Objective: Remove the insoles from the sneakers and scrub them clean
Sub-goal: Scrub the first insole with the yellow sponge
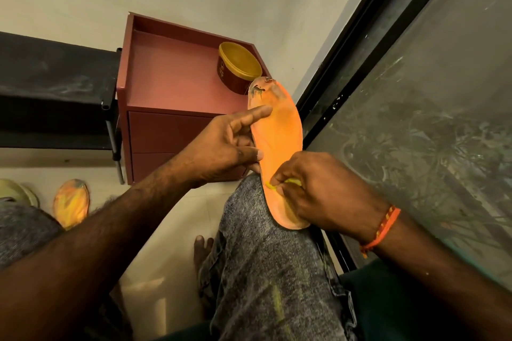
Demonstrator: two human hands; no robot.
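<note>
An orange insole (279, 135) with dark stains at its toe end rests lengthwise on my right knee. My left hand (224, 147) holds its left edge, index finger stretched across the upper part and thumb on the middle. My right hand (318, 191) presses a small yellow scrubber (291, 183) onto the heel half of the insole, fingers closed around it. A second orange insole (71, 203) lies on the pale floor at the left, apart from both hands. No sneaker is plainly visible.
A maroon cabinet (177, 91) stands ahead with a round gold-lidded tub (239, 66) on top. A black rack (55, 91) is at the left, a dark-framed glass pane (415, 119) at the right. My bare foot (202, 249) rests on the floor.
</note>
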